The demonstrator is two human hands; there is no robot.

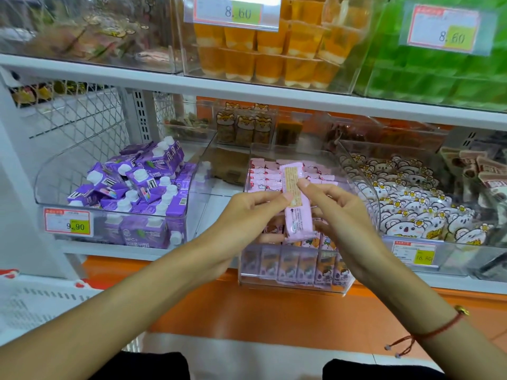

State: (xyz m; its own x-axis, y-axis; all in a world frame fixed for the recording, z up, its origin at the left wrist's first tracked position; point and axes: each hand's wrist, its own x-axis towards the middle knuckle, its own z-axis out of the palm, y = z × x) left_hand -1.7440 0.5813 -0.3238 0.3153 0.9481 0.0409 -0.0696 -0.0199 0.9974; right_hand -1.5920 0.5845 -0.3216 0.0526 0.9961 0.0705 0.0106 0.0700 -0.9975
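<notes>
I hold two long pink snack packets (pixel 297 215) upright in front of a clear plastic bin (pixel 343 171) on the lower shelf. My left hand (pixel 247 215) pinches them from the left, thumb on the front. From the right, my right hand (pixel 334 212) pinches the upper packet, whose clear window shows a wafer. Several more pink packets (pixel 263 176) lie stacked inside the bin behind my hands. Purple and orange packets (pixel 296 266) stand in the bin's front compartment below.
A bin of purple drink cartons (pixel 131 193) sits to the left with a 9.90 tag (pixel 68 224). Bear-shaped snack bags (pixel 411 204) fill the bin on the right. Orange jelly cups (pixel 274 50) and green packs (pixel 444 67) occupy the upper shelf. A white basket (pixel 33 305) is at lower left.
</notes>
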